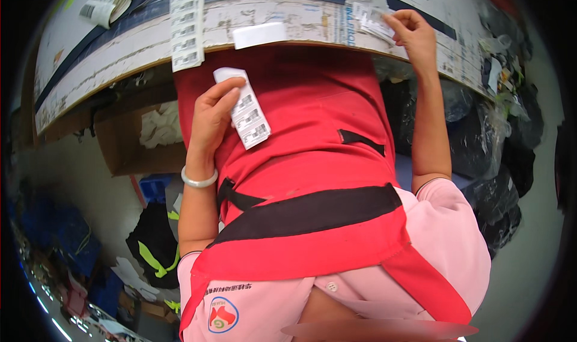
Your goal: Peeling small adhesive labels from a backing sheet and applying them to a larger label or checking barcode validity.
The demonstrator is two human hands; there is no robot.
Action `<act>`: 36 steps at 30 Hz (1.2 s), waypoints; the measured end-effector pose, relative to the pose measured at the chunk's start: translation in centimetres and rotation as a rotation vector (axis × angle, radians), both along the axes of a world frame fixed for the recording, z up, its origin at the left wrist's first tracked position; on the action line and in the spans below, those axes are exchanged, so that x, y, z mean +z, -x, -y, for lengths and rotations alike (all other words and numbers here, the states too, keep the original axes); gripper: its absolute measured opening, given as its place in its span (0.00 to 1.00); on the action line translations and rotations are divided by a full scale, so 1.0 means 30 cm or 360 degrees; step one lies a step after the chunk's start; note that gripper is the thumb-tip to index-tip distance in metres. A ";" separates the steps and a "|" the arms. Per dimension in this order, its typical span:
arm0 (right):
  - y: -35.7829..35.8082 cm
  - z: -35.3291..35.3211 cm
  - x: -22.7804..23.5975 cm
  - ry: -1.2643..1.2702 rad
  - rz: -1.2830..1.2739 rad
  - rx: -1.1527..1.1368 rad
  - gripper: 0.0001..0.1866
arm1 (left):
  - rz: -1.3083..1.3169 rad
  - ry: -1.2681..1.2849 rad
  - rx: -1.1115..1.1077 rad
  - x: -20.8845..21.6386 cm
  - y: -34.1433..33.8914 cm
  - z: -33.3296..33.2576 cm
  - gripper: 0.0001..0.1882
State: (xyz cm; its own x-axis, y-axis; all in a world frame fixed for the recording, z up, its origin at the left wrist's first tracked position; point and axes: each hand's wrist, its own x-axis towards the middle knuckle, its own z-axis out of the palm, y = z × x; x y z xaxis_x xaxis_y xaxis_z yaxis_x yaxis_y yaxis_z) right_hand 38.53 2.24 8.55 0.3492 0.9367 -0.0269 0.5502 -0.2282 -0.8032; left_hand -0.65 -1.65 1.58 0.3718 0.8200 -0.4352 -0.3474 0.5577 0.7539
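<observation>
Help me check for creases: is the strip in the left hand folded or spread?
Spread below the left hand: the strip shows its labels in one flat row. Its top end is partly covered: cannot tell.

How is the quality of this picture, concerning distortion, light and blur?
Head view: the table edge curves, corners are black, white lights glare at lower left, dark plastic bags glint at right, a smear blurs the bottom; the label strip in the left hand looks fairly sharp.

Just beyond the left grip [210, 114], a scuffed whitish worktable [132, 45] stretches across; left of the grip lies grey floor [93, 180]; far to its lower left, strip lights [61, 330] glow.
</observation>
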 end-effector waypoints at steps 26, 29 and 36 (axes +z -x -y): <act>0.617 0.080 -0.066 0.0274 -0.0761 0.1042 0.08 | -0.0065 -0.0202 -0.0268 0.041 -0.021 0.007 0.12; 0.606 0.070 -0.073 0.0152 -0.0411 0.1172 0.07 | -0.0113 -0.0293 -0.0305 0.000 -0.014 0.004 0.13; 0.539 -0.035 -0.046 0.0352 -0.0767 0.0688 0.09 | -0.0202 -0.0255 -0.0174 -0.027 -0.015 -0.018 0.27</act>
